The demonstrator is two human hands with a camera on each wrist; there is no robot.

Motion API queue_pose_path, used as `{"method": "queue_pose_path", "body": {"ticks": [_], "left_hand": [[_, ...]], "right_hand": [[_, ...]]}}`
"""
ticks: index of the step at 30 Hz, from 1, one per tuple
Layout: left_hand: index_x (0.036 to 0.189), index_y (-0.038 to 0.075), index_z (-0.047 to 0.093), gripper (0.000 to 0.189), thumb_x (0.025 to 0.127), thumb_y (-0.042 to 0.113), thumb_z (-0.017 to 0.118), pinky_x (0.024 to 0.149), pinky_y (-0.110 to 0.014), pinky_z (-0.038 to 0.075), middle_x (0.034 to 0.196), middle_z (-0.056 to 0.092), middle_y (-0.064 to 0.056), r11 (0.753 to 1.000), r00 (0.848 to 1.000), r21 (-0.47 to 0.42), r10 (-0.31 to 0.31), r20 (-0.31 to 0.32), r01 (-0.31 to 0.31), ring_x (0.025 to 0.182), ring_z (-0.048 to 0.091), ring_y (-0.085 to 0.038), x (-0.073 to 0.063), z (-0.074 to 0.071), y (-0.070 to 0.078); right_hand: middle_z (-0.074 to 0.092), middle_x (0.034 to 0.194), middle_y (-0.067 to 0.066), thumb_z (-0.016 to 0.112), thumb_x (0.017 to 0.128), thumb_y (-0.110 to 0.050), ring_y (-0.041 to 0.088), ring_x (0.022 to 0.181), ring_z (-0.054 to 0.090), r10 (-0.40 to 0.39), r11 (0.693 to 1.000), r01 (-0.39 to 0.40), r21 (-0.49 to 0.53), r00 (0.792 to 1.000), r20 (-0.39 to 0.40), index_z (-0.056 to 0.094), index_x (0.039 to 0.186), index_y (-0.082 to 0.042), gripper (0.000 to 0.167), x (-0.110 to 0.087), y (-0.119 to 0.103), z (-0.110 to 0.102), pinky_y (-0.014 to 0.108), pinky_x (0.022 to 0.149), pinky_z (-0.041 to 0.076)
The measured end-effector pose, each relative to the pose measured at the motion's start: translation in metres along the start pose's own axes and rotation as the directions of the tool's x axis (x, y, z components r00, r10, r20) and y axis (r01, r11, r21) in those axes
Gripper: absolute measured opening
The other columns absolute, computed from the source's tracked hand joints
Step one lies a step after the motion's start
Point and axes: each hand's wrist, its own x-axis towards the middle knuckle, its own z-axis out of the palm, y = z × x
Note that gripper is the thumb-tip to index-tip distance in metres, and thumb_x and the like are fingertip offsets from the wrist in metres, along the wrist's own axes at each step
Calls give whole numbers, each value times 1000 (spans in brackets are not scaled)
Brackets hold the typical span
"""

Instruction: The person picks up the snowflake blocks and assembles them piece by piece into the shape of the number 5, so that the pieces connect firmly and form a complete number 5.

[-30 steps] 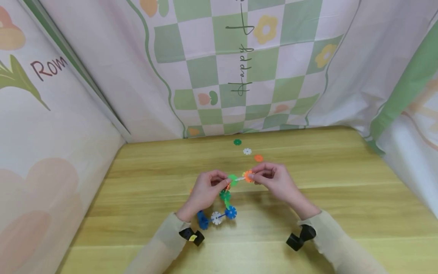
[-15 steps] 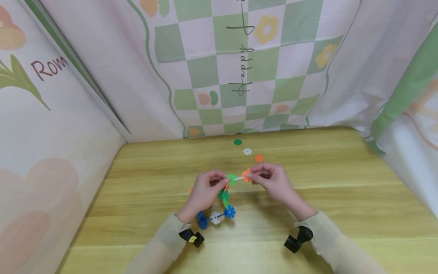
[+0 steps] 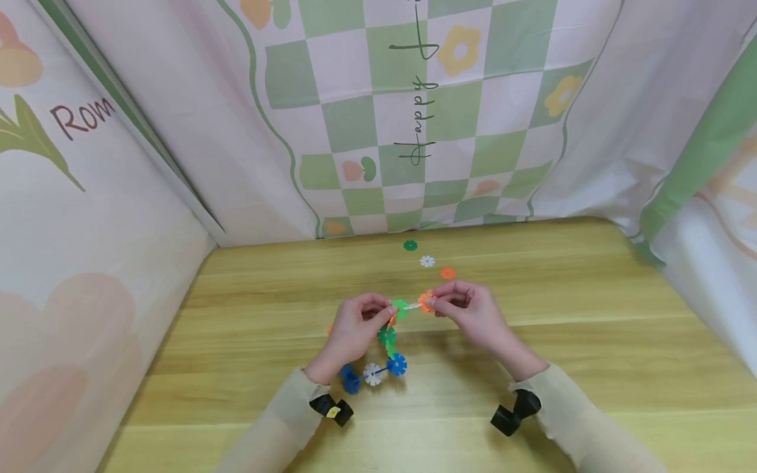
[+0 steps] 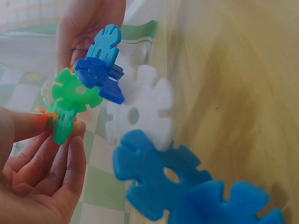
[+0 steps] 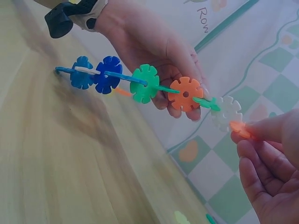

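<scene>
A chain of snowflake discs [image 3: 387,341] is held between both hands just above the wooden surface [image 3: 591,341], near the centre of the head view. The left hand [image 3: 353,328] is curled about the upper part of the chain, its fingers [image 4: 70,154] pinching a green disc [image 4: 63,126] at the lower left of the left wrist view. The right hand [image 3: 470,312] grips an orange disc [image 3: 426,302] at the chain's upper end, thumb and fingers [image 5: 266,135] being closed on that piece at the right edge of the right wrist view.

In the right wrist view the chain is seen as a row slanting from the upper left towards the right: two blue discs [image 5: 96,74], a green one [image 5: 145,84], an orange one [image 5: 186,94], a pale translucent one [image 5: 227,113], and then the pinched orange piece [image 5: 240,128]. In the head view the lower end of the chain, with a white disc [image 3: 372,374] between two blue ones, lies low by the left wrist; whether it touches the surface cannot be told.

Three loose discs are seen farther up the frame, well apart from the hands: a dark green one [image 3: 411,245], a white one [image 3: 427,261] and an orange one [image 3: 447,272]. A checked green and pink cloth [image 3: 414,118] hangs behind the surface. A black wrist mount [image 3: 513,412] is worn at each cuff.
</scene>
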Motion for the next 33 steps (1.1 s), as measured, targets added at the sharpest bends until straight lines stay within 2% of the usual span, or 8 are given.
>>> {"method": "queue_pose_path", "body": {"ticks": [10, 14, 21, 26, 29, 33], "left_hand": [[105, 7, 73, 12, 100, 17, 68, 76, -31, 56, 89, 72, 5, 1000, 1000, 19, -13, -23, 13, 80, 67, -12, 0, -1, 1], [105, 7, 73, 11, 100, 16, 68, 75, -31, 56, 88, 72, 5, 1000, 1000, 17, -9, -23, 10, 79, 67, -12, 0, -1, 1], [104, 7, 73, 11, 100, 16, 68, 75, -32, 56, 88, 72, 4, 1000, 1000, -1, -9, -25, 9, 79, 67, -14, -1, -1, 1], [104, 7, 72, 11, 100, 17, 69, 75, -32, 56, 88, 72, 4, 1000, 999, -13, -22, -32, 21, 80, 66, -14, 0, 0, 3], [103, 6, 72, 11, 100, 16, 69, 75, -30, 56, 88, 73, 2, 999, 1000, -37, -15, -23, 14, 80, 67, -14, 1, 0, 4], [103, 3, 71, 12, 99, 14, 69, 78, -31, 59, 92, 74, -3, 992, 1000, -129, -12, 24, 15, 83, 71, -17, 1, 5, 5]], "right_hand": [[74, 100, 15, 72, 96, -7, 40, 90, 70, -11, 1000, 12, 28, 1000, -11, 70, 107, 5, 16, 0, -1, 4, 42, 80, 60], [74, 100, 16, 71, 96, -6, 40, 90, 70, -8, 1000, 9, 30, 1000, -5, 69, 108, 5, 16, 1, -2, 3, 42, 81, 60], [74, 98, 14, 71, 96, -6, 31, 87, 72, -18, 1000, 18, 23, 1000, 10, 70, 107, 4, 15, 2, -4, 3, 45, 81, 59], [74, 97, 12, 71, 97, -10, 35, 89, 70, -11, 1000, 10, 27, 1000, 14, 70, 108, 2, 16, 4, -3, 2, 46, 83, 58], [73, 99, 12, 71, 98, -11, 40, 93, 69, -11, 999, 10, 34, 1000, 23, 70, 110, 1, 18, 7, -2, 0, 46, 84, 58], [73, 103, 12, 71, 98, -13, 38, 95, 69, -25, 999, 24, 42, 999, 35, 70, 115, 1, 22, 13, -2, -6, 48, 85, 58]]}}
